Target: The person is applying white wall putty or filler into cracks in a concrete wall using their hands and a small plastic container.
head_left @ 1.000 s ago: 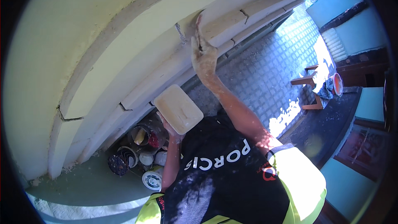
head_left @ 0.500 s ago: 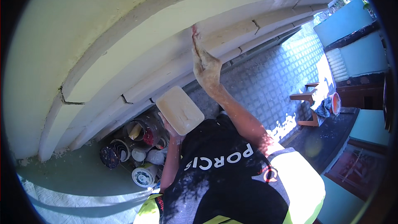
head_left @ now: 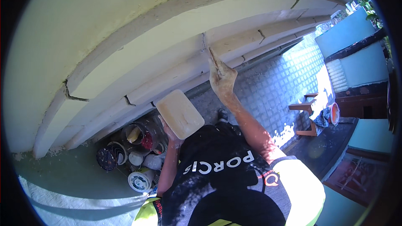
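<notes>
My left hand grips a cream, round-cornered rectangular container by its side, near my chest. Its upper face looks pale and streaked. My right hand, coated with whitish dust or paste, is raised toward the pale stepped wall. Its fingers are pressed together around something thin and dark-edged, too small to make out. Just beyond those fingertips, a narrow bluish-grey mark crosses one band of the wall. Dark gaps break the wall's long ledges in several places.
At the wall's foot on the left stand several buckets and pots, among them a white-lidded tub and a large grey container. A brown stool and an orange bucket stand right on the tiled floor.
My right hand has drawn back from the wall, down and slightly right, uncovering the narrow mark. My left hand still holds the cream container in nearly the same place.
</notes>
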`<control>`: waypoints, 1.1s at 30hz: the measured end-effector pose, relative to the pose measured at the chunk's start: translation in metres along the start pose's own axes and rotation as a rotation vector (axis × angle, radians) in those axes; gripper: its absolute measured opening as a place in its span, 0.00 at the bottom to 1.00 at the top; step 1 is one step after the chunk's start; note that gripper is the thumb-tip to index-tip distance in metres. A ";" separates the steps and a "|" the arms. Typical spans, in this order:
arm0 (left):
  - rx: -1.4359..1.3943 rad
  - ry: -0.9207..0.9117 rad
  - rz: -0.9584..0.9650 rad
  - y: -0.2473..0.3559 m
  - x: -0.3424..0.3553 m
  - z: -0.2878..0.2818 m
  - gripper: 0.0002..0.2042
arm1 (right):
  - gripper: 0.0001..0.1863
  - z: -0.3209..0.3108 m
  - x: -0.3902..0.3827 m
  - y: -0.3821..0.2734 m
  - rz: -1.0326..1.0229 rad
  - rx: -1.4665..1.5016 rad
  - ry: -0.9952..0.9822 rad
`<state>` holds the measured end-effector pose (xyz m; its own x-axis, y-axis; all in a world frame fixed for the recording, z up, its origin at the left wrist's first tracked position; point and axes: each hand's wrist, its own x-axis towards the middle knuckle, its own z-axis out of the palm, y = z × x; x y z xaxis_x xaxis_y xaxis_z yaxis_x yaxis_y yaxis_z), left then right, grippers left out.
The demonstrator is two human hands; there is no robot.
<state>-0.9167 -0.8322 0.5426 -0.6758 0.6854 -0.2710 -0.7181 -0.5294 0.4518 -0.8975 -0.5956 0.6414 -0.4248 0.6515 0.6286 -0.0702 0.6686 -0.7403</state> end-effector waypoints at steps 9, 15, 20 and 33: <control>0.026 0.006 -0.022 0.005 0.010 -0.015 0.43 | 0.12 -0.031 0.062 0.041 0.366 0.015 0.308; -0.019 -0.056 -0.070 0.005 0.015 -0.014 0.44 | 0.13 -0.008 -0.001 -0.007 0.210 0.095 0.023; 0.017 0.013 -0.042 0.008 0.012 -0.010 0.45 | 0.12 -0.046 0.054 0.042 0.135 0.195 0.549; 0.049 0.023 0.001 0.002 0.007 -0.004 0.44 | 0.08 -0.121 0.138 0.130 0.498 0.361 0.539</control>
<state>-0.9236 -0.8303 0.5379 -0.6807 0.6728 -0.2899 -0.7087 -0.5046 0.4931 -0.8564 -0.3754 0.6610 0.0033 0.9862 0.1658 -0.3129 0.1585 -0.9365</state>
